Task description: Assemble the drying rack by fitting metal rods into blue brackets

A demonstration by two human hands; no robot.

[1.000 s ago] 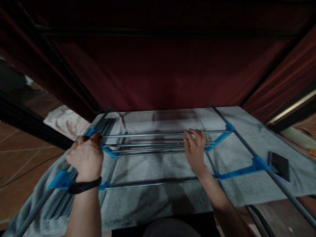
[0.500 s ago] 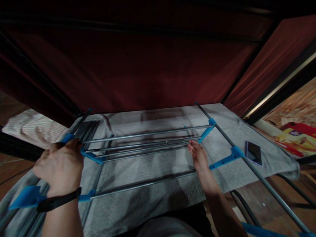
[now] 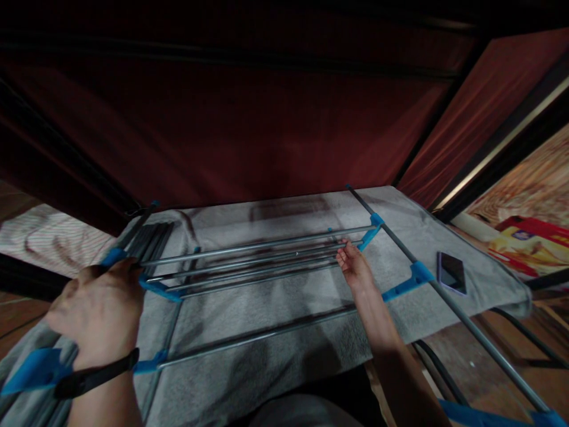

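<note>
One tube rack [image 3: 249,338] is resting on grey blanket [image 3: 249,308], left grip [image 3: 98,308] clasping its blue connector [image 3: 114,256], right grip [image 3: 354,265], having dropped from the top rod [image 3: 267,244], loosely curling round a lower rod [image 3: 267,258], shifting work there.

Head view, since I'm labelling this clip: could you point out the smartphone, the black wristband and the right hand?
Smartphone [image 3: 451,273]: head view, middle of its dark screen.
Black wristband [image 3: 100,376]: head view, middle of the strap.
Right hand [image 3: 355,267]: head view, middle of the hand.
</note>
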